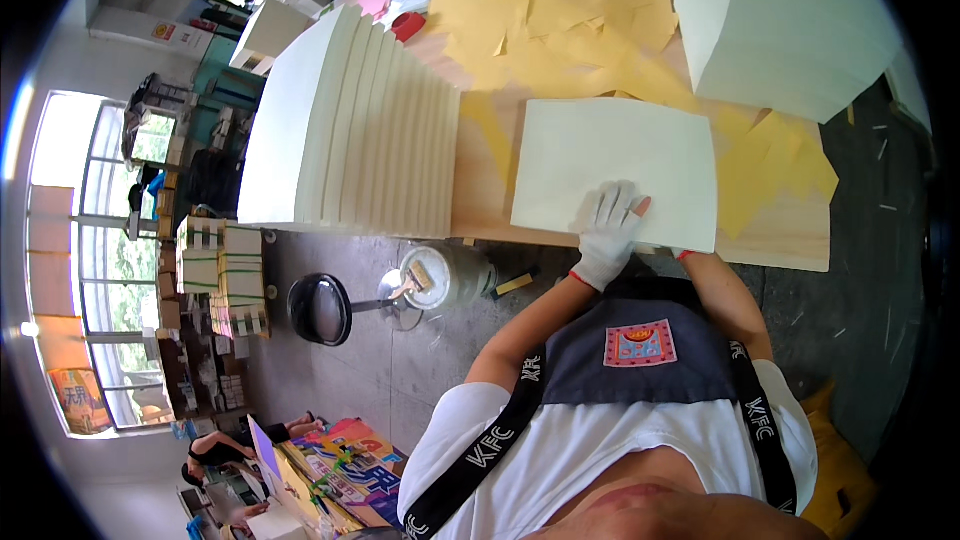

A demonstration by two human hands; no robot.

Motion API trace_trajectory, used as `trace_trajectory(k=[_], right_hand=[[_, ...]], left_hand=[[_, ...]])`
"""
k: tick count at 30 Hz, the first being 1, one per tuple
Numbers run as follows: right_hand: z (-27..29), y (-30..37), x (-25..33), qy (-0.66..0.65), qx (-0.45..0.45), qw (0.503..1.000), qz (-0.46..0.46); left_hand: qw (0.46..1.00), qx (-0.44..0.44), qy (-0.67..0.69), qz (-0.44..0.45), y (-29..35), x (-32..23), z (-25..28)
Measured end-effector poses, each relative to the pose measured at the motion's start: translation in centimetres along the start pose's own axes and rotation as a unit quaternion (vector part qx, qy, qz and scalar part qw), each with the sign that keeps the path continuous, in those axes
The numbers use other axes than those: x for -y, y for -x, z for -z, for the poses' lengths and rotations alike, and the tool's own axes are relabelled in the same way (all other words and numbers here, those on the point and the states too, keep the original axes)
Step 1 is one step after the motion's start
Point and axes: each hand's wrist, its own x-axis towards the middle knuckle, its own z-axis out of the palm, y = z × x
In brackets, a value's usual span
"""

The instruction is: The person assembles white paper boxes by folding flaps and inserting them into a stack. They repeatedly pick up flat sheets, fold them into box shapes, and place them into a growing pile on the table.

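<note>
My left hand point(608, 232), in a white knit glove with a red cuff and a bare thumb tip, lies flat on a pale cream stack of board or paper sheets point(620, 145). Its fingers are stretched out over the near edge. This stack rests on the wooden table point(485, 210) at its front edge. Of my right arm the forearm point(730, 295) and a bit of red cuff show at the stack's near right edge. The right hand itself is hidden under or behind the stack, so its fingers cannot be made out.
A tall pile of cream boards point(370, 140) stands left on the table, another pile point(790, 20) at the far right. Yellow paper sheets point(560, 15) lie scattered between. On the floor are a bucket with a brush point(420, 275) and a black stool point(320, 310). Another person point(225, 450) is at lower left.
</note>
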Motion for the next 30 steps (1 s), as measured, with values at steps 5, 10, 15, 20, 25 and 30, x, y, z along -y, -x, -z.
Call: trace_trajectory(k=[5, 10, 15, 20, 25, 30], right_hand=[[-1.4, -0.2, 0.3, 0.024, 0.020, 0.999, 0.007], [-7.3, 1.6, 1.1, 0.065, 0.081, 0.994, 0.029], [-16.8, 6.2, 3.8, 0.112, 0.192, 0.973, 0.058], [-15.8, 3.7, -2.6, 0.493, 0.205, 0.825, 0.188], [-20.4, 5.9, -10.1, 0.868, 0.181, 0.415, 0.201], [-22.1, 5.8, -14.7, 0.876, 0.034, 0.440, 0.196]], left_hand=[[0.999, -0.017, -0.024, 0.022, -1.7, 0.4, 1.8], [0.987, -0.081, 0.060, 0.128, -4.6, -0.2, 6.4], [0.885, -0.189, 0.305, 0.296, -6.3, 5.1, 10.8], [0.826, -0.290, 0.350, 0.334, -4.5, 10.2, 16.0], [0.795, -0.369, 0.365, 0.314, -2.1, 14.0, 18.2], [0.770, -0.374, 0.410, 0.315, -2.6, 15.8, 19.4]])
